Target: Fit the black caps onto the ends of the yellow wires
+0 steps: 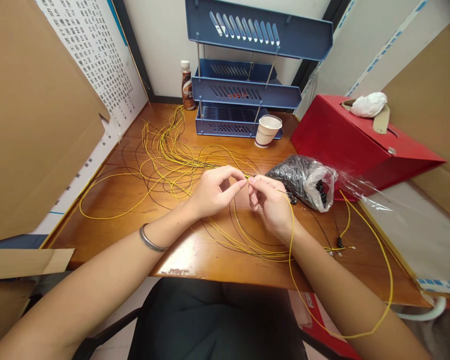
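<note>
My left hand point(220, 189) and my right hand point(268, 200) meet over the middle of the wooden desk point(112, 200). Each pinches a thin yellow wire point(293, 220) between thumb and forefinger, their fingertips almost touching. From my right hand this wire loops down over the forearm and past the desk's front edge. What lies right at the fingertips is too small to make out. Beneath and behind the hands spreads a loose tangle of yellow and dark wires point(168, 145). A clear plastic bag of small black parts point(298, 175) lies just beyond my right hand.
Blue tiered trays point(247, 92) stand at the back, with a paper cup point(268, 131) before them and a brown drink bottle point(187, 86) beside them. A red box point(345, 145) sits at the right. A small black connector point(339, 243) lies near wire ends. Cardboard point(33, 125) walls the left side.
</note>
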The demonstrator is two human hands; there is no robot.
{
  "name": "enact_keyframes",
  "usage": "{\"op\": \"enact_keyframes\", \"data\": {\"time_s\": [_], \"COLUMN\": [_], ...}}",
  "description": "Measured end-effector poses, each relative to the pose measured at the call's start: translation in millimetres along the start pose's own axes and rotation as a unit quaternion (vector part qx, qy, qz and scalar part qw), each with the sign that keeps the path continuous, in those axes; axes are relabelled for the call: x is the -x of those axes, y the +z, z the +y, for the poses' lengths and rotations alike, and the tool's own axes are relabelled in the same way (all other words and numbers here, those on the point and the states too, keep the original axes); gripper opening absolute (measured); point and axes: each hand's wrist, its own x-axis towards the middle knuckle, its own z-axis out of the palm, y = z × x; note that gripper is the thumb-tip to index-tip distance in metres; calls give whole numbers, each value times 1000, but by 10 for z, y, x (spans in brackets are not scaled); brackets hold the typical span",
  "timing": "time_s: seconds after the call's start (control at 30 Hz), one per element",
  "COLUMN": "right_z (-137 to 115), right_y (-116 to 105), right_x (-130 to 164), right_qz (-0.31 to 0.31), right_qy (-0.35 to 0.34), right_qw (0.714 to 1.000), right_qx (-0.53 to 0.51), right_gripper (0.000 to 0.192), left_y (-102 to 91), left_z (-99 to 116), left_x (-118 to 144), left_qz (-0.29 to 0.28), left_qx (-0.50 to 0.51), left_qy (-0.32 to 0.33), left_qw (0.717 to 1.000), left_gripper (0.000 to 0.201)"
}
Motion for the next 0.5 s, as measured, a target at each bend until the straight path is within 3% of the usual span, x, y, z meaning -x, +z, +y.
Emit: {"op": "enact_keyframes", "data": {"time_s": [0.5], "right_z": [-11], "right_y": [9], "right_x": [6], "right_qz": [21], "right_qy": [2], "right_qw": [1000], "right_qx": [4], "right_gripper": [30], "left_y": [-8], "left_z": [23], "left_x": [-6], "left_qz": [24], "left_qx": [-9], "left_qy": [-6], "left_qw": [1000], "left_gripper": [12]}}
